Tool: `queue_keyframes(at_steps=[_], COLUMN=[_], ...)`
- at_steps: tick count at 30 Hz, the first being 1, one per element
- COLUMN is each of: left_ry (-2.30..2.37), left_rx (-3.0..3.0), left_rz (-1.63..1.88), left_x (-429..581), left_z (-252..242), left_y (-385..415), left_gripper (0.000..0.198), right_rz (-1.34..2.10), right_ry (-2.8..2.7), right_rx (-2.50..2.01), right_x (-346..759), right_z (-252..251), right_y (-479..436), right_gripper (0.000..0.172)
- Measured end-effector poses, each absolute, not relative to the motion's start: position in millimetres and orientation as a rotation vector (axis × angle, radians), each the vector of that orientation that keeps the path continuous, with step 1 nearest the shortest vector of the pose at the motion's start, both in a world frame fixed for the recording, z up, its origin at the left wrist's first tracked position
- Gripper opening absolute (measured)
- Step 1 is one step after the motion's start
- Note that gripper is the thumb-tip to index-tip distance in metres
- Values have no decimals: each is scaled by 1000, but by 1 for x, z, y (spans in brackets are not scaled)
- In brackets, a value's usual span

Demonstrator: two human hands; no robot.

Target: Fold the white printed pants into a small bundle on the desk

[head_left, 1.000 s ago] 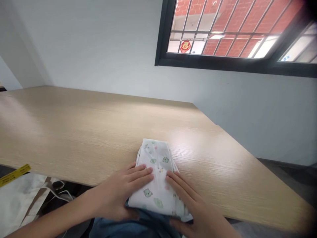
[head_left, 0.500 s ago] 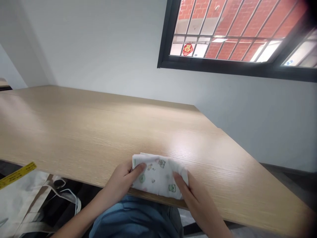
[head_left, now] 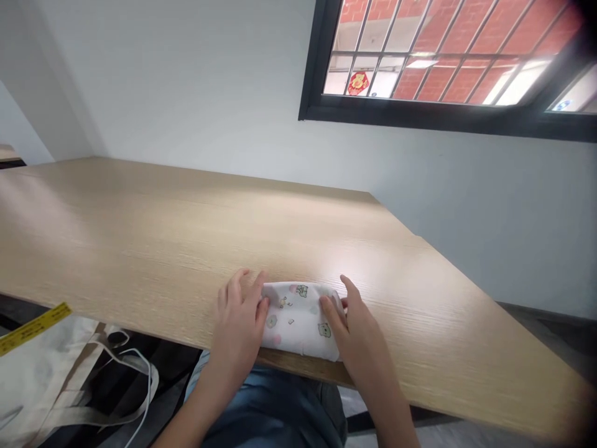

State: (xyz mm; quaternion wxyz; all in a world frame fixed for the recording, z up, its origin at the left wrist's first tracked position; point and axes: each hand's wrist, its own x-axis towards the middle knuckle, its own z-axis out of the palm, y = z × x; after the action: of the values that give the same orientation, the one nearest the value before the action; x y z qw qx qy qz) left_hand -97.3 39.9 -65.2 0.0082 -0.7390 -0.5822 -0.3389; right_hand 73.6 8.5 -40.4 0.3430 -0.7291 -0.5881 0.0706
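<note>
A folded white cloth (head_left: 298, 323) printed with small green animals and pink spots lies at the table's near edge, in a neat flat bundle. At its left end is my left hand (head_left: 240, 323), fingers spread above the tabletop and the thumb against the cloth's edge. My right hand (head_left: 361, 333) has its thumb on top of the right end, with the index finger lifted away. Its other fingers curl at that edge and are partly hidden.
The light wood table (head_left: 186, 230) reaches back to a pale wall (head_left: 200, 81). A barred window (head_left: 429, 115) sits at upper right. Below the left edge hang a cream bag (head_left: 51, 367) with white straps and a yellow measuring strip (head_left: 35, 328).
My left hand has loosened its grip and spread its fingers beside the cloth. My right index finger has lifted. The cloth now lies flatter and more even on the table.
</note>
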Motion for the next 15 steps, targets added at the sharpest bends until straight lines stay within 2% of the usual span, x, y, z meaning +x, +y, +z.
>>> queue_keyframes(at_steps=[4, 6, 8, 12, 15], left_ry=[-1534, -1419, -1430, -1752, -1952], left_rx=[-2357, -2517, -2651, -2689, -2688], left_rz=[-934, -853, -776, -774, -947], left_x=[-84, -78, -80, -108, -125], left_z=[-58, -56, -58, -67, -66], left_y=[35, 36, 37, 37, 38], left_gripper=[41, 43, 45, 49, 50], right_rz=[-283, -322, -182, 178, 267], right_ry=[-1730, -1873, -1959, -1829, -1648], right_rx=[-1570, -1543, -1602, -1752, -1785], right_x=[61, 56, 59, 93, 116], right_z=[-48, -51, -55, -58, -53], right_y=[10, 10, 9, 0, -12], right_gripper=[41, 40, 44, 52, 46])
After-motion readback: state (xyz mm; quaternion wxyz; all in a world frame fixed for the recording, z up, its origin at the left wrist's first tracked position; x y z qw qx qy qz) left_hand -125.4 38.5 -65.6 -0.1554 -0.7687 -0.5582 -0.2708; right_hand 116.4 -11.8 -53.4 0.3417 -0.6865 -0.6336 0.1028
